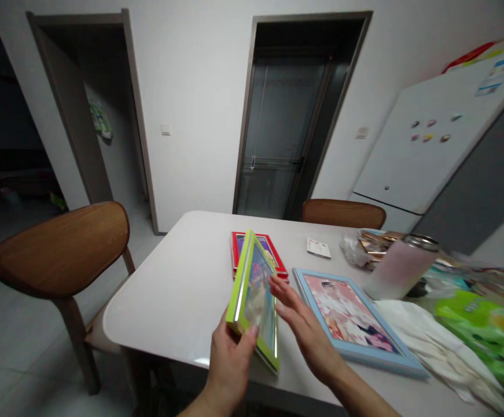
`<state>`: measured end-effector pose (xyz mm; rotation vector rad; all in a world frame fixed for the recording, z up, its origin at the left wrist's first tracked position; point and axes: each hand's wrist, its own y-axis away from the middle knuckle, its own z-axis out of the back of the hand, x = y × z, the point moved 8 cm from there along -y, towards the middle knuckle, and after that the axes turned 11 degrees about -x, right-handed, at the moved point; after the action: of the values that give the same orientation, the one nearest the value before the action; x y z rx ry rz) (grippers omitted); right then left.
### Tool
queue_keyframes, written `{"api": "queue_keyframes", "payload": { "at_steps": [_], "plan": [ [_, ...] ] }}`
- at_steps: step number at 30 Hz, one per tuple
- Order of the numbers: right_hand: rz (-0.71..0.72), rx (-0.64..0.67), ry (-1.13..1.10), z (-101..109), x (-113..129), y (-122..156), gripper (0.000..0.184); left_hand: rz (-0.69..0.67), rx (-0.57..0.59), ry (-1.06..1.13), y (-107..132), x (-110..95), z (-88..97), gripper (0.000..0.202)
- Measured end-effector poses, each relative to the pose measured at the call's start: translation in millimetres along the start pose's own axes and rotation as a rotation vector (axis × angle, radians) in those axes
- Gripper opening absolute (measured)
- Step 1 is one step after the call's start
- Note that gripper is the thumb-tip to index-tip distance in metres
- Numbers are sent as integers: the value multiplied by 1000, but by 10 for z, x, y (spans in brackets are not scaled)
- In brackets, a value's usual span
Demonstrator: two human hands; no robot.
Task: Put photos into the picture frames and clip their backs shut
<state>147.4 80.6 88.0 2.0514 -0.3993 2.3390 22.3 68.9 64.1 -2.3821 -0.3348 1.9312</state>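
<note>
A lime-green picture frame (254,301) stands tilted above the table, its picture facing right. My left hand (232,356) grips its lower near corner, with the thumb on the front and the fingers behind. Beside the frame's right edge, my right hand (301,324) is open with fingers stretched out; its fingertips are at the edge, and I cannot tell whether they touch. Partly hidden behind the green frame, a red frame (280,263) lies on the table. To the right of my right hand lies a light-blue frame (351,315) with a pink picture.
The white table (160,289) carries a small white card (319,248), a pink tumbler (401,266), a white cloth (429,336) and a green package (484,330) on the right. Wooden chairs (65,249) stand left and behind. A white refrigerator (408,150) is at the back right.
</note>
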Motion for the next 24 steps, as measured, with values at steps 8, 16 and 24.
{"api": "queue_keyframes", "payload": {
  "at_steps": [8,16,24],
  "plan": [
    [-375,-130,-491,215,-197,211,69,-929,459,-744,631,-352,-352,49],
    [-252,-83,185,428,-857,12,73,-1100,418,-1018,833,232,-570,24],
    [140,-19,980,421,-791,-73,48,-804,674,-1068,675,320,-411,34]
  ]
}}
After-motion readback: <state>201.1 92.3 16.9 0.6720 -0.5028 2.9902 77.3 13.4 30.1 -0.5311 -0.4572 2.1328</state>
